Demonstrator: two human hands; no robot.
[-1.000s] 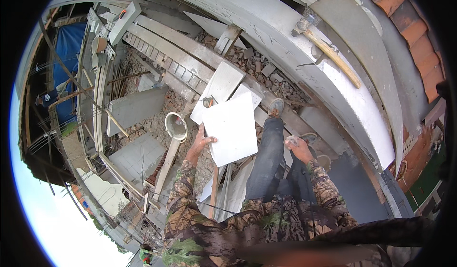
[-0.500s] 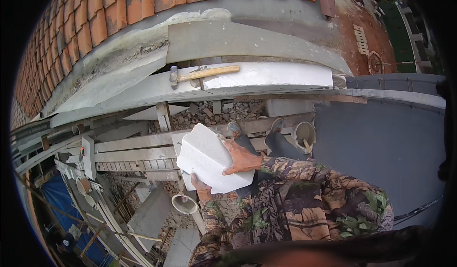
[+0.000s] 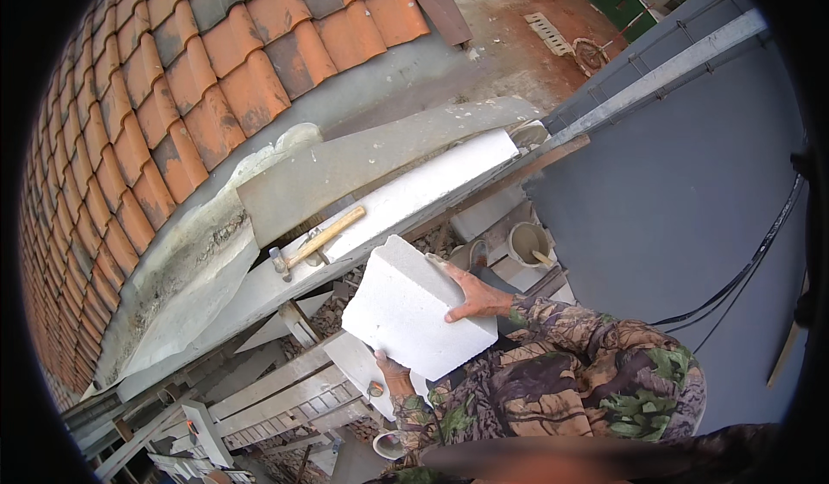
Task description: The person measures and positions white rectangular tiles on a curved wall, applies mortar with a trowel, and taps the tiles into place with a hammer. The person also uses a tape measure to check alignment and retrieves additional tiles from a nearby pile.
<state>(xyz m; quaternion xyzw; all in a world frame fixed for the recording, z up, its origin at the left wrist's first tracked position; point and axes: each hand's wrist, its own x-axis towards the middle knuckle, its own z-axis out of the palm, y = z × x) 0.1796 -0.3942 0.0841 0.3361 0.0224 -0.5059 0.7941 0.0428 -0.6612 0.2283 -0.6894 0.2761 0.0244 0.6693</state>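
I hold a white aerated concrete block (image 3: 413, 311) in front of my body, tilted, with one rough, broken edge. My right hand (image 3: 471, 292) grips its upper right side, fingers and thumb spread over the face. At the lower left edge, my left hand (image 3: 395, 373) holds it from below, partly hidden by the block. Beyond the block runs a wall top of white blocks (image 3: 440, 182). A hammer (image 3: 324, 239) with a wooden handle lies on that wall, over a grey metal piece I cannot make out clearly.
Orange roof tiles (image 3: 233, 78) rise at the far left. A bucket (image 3: 527, 244) with a handle sticking out stands right of the block; another bucket (image 3: 389, 444) is below my left arm. Planks (image 3: 285, 389) cross over rubble. A dark grey surface (image 3: 673, 216) spreads at right, with black cables (image 3: 751, 264).
My view has swung round, so the wall now slants up to the right. The block remains in both hands and is tilted differently, nearer the wall in view.
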